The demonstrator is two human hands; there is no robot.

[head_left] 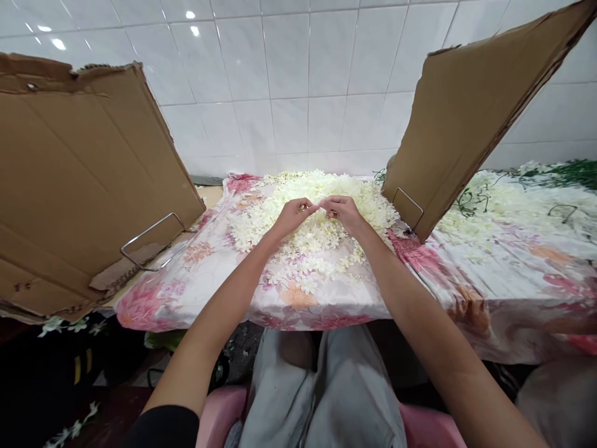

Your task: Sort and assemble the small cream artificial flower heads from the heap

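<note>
A wide heap of small cream-white flower heads is spread over the floral tablecloth. Above the middle of this heap my left hand and my right hand meet at the fingertips. Both are closed in a pinch, thumb against fingers. Whatever lies between the fingertips is too small to make out against the pale flowers. Loose flower heads are scattered toward the front of the cloth, below my hands.
Upright cardboard panels stand left and right, with bent wire supports at their feet. More white flowers and green stems lie beyond the right panel. A tiled wall rises behind.
</note>
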